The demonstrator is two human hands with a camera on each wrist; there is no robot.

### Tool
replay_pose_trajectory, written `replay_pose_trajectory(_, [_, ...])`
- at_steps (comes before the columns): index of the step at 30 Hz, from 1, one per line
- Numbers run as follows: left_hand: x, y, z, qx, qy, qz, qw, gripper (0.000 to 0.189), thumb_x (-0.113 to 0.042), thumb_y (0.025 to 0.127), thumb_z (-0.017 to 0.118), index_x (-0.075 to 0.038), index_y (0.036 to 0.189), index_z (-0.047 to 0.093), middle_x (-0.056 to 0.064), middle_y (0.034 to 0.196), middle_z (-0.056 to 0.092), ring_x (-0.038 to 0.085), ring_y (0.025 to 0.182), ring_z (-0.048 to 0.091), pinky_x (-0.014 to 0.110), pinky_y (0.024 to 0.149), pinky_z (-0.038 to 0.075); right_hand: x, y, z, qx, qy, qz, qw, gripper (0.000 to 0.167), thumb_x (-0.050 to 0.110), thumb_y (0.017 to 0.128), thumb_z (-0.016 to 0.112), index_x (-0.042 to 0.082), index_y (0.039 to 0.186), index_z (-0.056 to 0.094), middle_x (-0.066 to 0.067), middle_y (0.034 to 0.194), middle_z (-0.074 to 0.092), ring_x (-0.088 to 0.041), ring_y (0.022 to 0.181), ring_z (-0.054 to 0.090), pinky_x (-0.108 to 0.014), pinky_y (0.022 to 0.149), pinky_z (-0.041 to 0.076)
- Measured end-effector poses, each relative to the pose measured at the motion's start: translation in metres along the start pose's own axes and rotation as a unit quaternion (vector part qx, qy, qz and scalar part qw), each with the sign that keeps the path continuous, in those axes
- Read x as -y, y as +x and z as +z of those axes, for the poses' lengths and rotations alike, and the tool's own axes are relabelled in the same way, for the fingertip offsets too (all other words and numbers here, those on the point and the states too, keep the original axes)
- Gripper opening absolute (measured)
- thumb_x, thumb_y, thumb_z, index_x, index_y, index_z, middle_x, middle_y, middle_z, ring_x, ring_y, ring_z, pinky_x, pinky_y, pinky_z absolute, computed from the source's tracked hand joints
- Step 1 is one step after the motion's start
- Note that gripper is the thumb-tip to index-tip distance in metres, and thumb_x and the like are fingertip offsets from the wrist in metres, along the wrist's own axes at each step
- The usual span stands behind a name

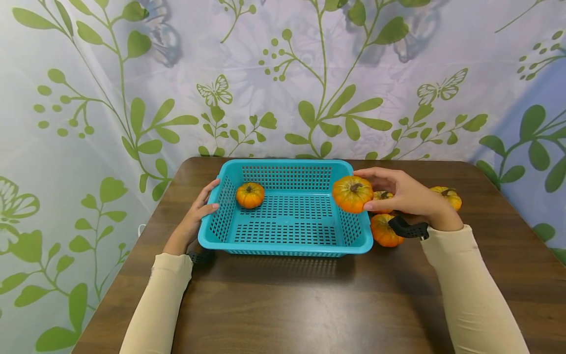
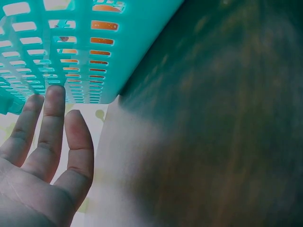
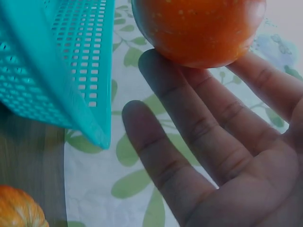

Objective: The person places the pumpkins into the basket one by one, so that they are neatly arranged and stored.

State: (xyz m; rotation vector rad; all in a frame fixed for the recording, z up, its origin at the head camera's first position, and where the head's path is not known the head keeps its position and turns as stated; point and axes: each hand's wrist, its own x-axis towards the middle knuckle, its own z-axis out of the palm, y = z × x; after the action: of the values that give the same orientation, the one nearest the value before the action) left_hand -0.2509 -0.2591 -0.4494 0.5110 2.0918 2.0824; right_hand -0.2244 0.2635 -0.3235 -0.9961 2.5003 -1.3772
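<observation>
A turquoise plastic basket (image 1: 287,248) with slotted walls stands on the table. My left hand (image 1: 197,211) holds its left rim, the thumb over the edge and other fingers (image 2: 53,113) against the outer wall. One small orange pumpkin (image 1: 250,195) sits inside at the left end. Above the basket's right rim, my right hand (image 1: 398,194) grips a second small pumpkin (image 1: 352,194) between thumb and fingers. From the right wrist view, this orange pumpkin (image 3: 199,28) rests at the fingertips, higher than the rim.
Several more pumpkins lie on the brown table (image 1: 283,305) right of the basket: one by its front right corner (image 1: 385,230), one partly hidden behind the right hand (image 1: 383,195), another farther right (image 1: 448,196). A leaf-patterned curtain (image 1: 274,98) hangs behind the table.
</observation>
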Motion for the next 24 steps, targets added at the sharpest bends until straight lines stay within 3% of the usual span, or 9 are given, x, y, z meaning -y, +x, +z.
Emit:
replay_pose_trajectory(5, [0.001, -0.001, -0.001, 0.000, 0.001, 0.003, 1.0000, 0.072, -0.015, 0.103, 0.046, -0.018, 0.172, 0.025, 0.030, 0.171, 0.022, 0.022, 0.130, 0.050, 0.027, 0.099, 0.053, 0.003, 0.011, 0.004, 0.026, -0.008, 0.003, 0.9996, 0.065, -0.001, 0.093, 0.080, -0.004, 0.153, 0.055, -0.019, 0.145, 0.064, -0.005, 0.122, 0.066, -0.019, 0.103, 0.049])
replay_pose_trajectory(9, [0.001, -0.001, -0.001, 0.001, -0.006, 0.005, 1.0000, 0.072, -0.015, 0.103, 0.046, -0.020, 0.172, 0.026, 0.029, 0.171, 0.022, 0.022, 0.129, 0.051, 0.027, 0.098, 0.053, 0.004, 0.022, 0.006, 0.044, 0.003, 0.017, 0.9989, 0.066, 0.000, 0.095, 0.079, -0.004, 0.155, 0.052, -0.023, 0.151, 0.059, -0.006, 0.122, 0.066, -0.020, 0.103, 0.050])
replay_pose_trajectory(14, [0.001, -0.001, -0.001, 0.001, -0.013, 0.003, 0.9999, 0.073, -0.016, 0.103, 0.047, -0.020, 0.172, 0.025, 0.028, 0.172, 0.021, 0.022, 0.129, 0.052, 0.028, 0.098, 0.054, 0.003, 0.035, 0.010, 0.058, 0.009, 0.032, 0.9978, 0.066, 0.000, 0.096, 0.078, -0.005, 0.156, 0.051, -0.023, 0.158, 0.052, -0.019, 0.121, 0.066, -0.025, 0.102, 0.052])
replay_pose_trajectory(18, [0.002, 0.000, -0.001, 0.001, -0.006, 0.003, 1.0000, 0.075, -0.016, 0.102, 0.048, -0.016, 0.172, 0.022, 0.027, 0.173, 0.020, 0.029, 0.135, 0.047, 0.027, 0.099, 0.053, 0.004, 0.045, 0.013, 0.071, 0.014, 0.040, 0.9966, 0.067, 0.004, 0.097, 0.078, -0.005, 0.157, 0.050, -0.023, 0.157, 0.052, -0.030, 0.124, 0.066, -0.031, 0.102, 0.055])
replay_pose_trajectory(24, [0.002, 0.001, -0.001, -0.001, 0.003, 0.004, 1.0000, 0.076, -0.016, 0.102, 0.047, -0.012, 0.172, 0.020, 0.025, 0.174, 0.018, 0.038, 0.140, 0.039, 0.026, 0.100, 0.052, 0.000, 0.061, 0.022, 0.085, 0.023, 0.038, 0.9954, 0.067, 0.004, 0.097, 0.077, -0.005, 0.157, 0.050, -0.022, 0.154, 0.054, -0.037, 0.126, 0.066, -0.033, 0.103, 0.055])
